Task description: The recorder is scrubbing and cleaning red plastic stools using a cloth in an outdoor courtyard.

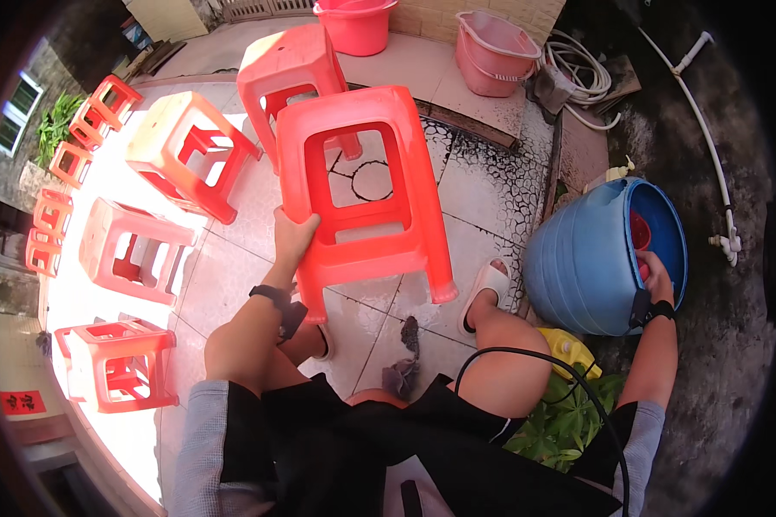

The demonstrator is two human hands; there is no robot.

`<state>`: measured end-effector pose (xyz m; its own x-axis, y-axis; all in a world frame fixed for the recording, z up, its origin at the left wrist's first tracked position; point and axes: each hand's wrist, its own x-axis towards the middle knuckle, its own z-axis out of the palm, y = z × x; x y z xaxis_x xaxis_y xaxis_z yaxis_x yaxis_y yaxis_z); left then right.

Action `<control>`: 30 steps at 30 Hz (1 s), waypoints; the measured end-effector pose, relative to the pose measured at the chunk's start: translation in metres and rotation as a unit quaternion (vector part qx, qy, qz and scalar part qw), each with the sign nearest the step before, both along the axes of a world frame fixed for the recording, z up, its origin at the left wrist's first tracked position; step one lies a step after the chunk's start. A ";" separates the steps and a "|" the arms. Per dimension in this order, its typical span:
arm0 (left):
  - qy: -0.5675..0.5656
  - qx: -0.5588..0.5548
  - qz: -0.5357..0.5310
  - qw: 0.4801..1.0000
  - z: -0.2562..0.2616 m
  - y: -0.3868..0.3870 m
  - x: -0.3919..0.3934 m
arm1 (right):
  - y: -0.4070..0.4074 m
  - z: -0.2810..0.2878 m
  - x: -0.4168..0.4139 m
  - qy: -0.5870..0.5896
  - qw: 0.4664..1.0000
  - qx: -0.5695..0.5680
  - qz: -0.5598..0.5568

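Note:
A red plastic stool (355,255) is tilted in front of me, its underframe turned partly my way. My left hand (295,238) grips it by a leg on its left side. On the right stands a blue plastic barrel (582,258) with an open top. My right hand (657,278) reaches over its rim, fingers closed around the red handle of a plastic dipper (639,231) inside. The water level in the barrel is hidden from me. A dark wet cloth (401,376) lies on the tiles between my feet.
Another red stool (288,58) stands just behind. More stools (181,155) spread along the sunlit left side. Pink buckets (496,55) sit on a raised step, with a coiled hose (579,71) beside them. Near my right leg are a yellow container (569,352) and a leafy plant (572,413).

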<state>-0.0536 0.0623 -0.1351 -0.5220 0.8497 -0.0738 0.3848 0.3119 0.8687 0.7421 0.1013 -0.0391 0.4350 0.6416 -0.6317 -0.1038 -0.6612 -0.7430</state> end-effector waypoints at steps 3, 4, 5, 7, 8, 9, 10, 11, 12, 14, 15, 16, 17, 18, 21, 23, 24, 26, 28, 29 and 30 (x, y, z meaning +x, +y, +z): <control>0.042 0.003 0.075 0.996 -0.012 0.010 -0.005 | -0.013 0.034 -0.040 0.117 0.982 0.046 -0.142; 0.035 0.005 0.077 0.996 -0.009 0.013 -0.001 | -0.020 0.050 -0.044 0.202 0.961 0.042 -0.182; 0.016 -0.015 0.090 0.996 -0.005 0.014 0.001 | -0.026 0.063 -0.047 0.285 0.933 0.037 -0.219; -0.012 -0.026 0.106 0.994 -0.001 0.017 0.005 | -0.042 0.080 -0.046 0.350 0.911 0.067 -0.210; -0.009 -0.022 0.107 0.994 -0.001 0.016 0.006 | -0.049 0.087 -0.048 0.336 0.916 0.077 -0.204; -0.008 -0.018 0.105 0.994 -0.002 0.015 0.008 | -0.058 0.096 -0.050 0.320 0.922 0.088 -0.200; -0.014 -0.012 0.112 0.994 -0.001 0.012 0.009 | -0.065 0.103 -0.051 0.310 0.927 0.082 -0.195; -0.009 -0.008 0.109 0.994 -0.001 0.009 0.011 | -0.071 0.110 -0.052 0.299 0.932 0.076 -0.189; -0.004 -0.004 0.105 0.994 0.000 0.007 0.013 | -0.079 0.122 -0.064 0.294 0.929 0.091 -0.207; 0.000 0.008 0.109 0.994 0.000 0.003 0.013 | -0.093 0.140 -0.070 0.282 0.933 0.110 -0.193; 0.011 0.013 0.106 0.994 0.000 0.002 0.014 | -0.098 0.151 -0.078 0.280 0.935 0.118 -0.184; 0.006 0.019 0.107 0.994 0.000 0.000 0.016 | -0.103 0.163 -0.085 0.277 0.936 0.124 -0.180; 0.012 0.023 0.108 0.994 0.000 -0.004 0.019 | -0.110 0.176 -0.093 0.257 0.942 0.127 -0.172; 0.018 0.028 0.109 0.993 -0.001 -0.006 0.020 | -0.116 0.187 -0.104 0.238 0.948 0.129 -0.164; 0.036 0.074 0.123 0.989 -0.007 -0.008 0.023 | -0.127 0.208 -0.125 0.306 0.933 0.140 -0.125; 0.035 0.076 0.119 0.989 -0.006 -0.011 0.026 | -0.134 0.218 -0.145 0.262 0.951 0.137 -0.089; 0.039 0.073 0.118 0.990 -0.004 -0.010 0.028 | -0.136 0.225 -0.160 0.245 0.958 0.133 -0.062; 0.041 0.067 0.121 0.990 -0.004 -0.009 0.031 | -0.133 0.231 -0.178 0.250 0.959 0.129 -0.017; 0.046 0.057 0.123 0.990 -0.010 -0.010 0.033 | -0.127 0.233 -0.202 0.241 0.962 0.129 0.015; 0.051 0.060 0.125 0.989 -0.013 -0.011 0.032 | -0.123 0.233 -0.217 0.233 0.963 0.124 0.044; 0.059 0.061 0.129 0.988 -0.015 -0.014 0.029 | -0.115 0.230 -0.235 0.237 0.963 0.115 0.056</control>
